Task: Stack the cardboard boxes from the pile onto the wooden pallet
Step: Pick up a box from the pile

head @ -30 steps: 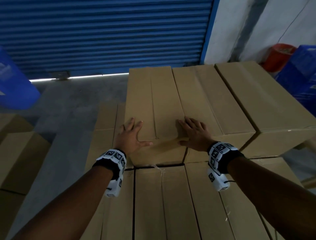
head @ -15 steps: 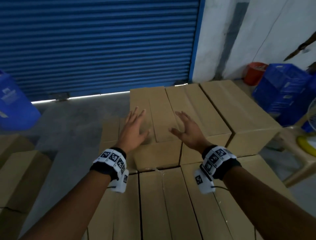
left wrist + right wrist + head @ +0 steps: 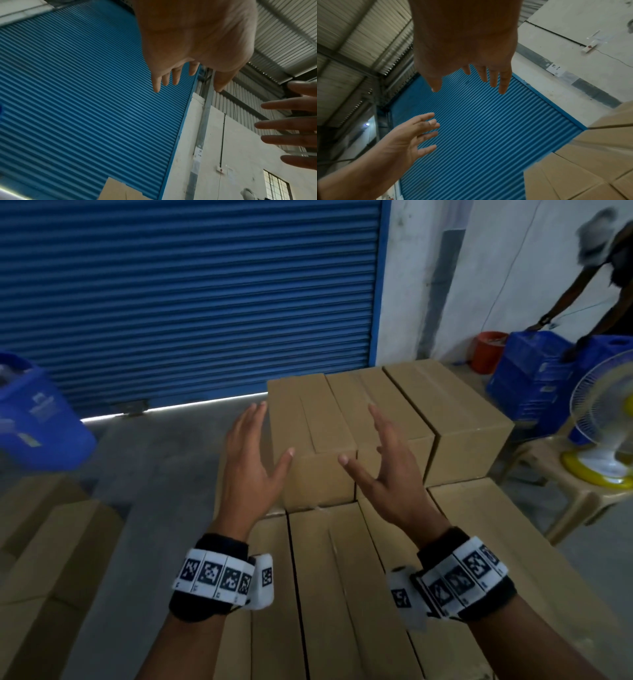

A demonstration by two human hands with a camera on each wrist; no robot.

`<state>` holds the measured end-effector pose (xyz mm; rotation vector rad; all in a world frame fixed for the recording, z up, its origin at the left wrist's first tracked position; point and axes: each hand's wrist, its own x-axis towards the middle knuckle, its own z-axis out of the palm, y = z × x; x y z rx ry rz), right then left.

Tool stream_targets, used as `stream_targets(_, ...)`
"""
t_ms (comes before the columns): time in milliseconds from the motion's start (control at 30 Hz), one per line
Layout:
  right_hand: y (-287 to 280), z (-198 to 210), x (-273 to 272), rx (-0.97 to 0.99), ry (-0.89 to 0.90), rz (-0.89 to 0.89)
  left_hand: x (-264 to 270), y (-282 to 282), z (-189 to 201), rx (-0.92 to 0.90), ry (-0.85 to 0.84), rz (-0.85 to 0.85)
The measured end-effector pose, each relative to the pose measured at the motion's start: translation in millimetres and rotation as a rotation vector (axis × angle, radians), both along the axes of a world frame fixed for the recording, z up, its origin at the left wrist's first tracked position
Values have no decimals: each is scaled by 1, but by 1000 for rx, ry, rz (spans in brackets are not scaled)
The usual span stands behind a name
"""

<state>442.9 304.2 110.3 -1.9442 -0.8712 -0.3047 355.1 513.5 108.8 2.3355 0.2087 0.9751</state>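
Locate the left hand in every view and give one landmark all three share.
Head: left hand, open, left of centre, beside the top boxes.
Left wrist: fills top centre.
Right wrist: lower left, fingers spread.
Shared landmark: blue roller shutter.

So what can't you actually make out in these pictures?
- Wooden pallet: hidden in the head view under the stacked cardboard boxes.
- Box contents: every box is closed.
- Blue drum: cut off by the left edge of the head view.
- Person at the far right: blurred and cropped, so what they are doing is unclear.
- Left hand and right hand: both wrist views show them only against the shutter, not the boxes below.
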Motion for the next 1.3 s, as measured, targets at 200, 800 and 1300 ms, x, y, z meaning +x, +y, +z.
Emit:
stream_targets(200, -39, 12, -88, 119, -14, 96, -105, -60, 5, -4, -44, 58)
stream_targets(800, -28, -75, -315, -68, 127, 450, -422, -99, -83, -98, 204, 428)
stream_targets(1300, 230, -131, -558, -256, 265, 716, -690, 91, -129, -200, 244, 756)
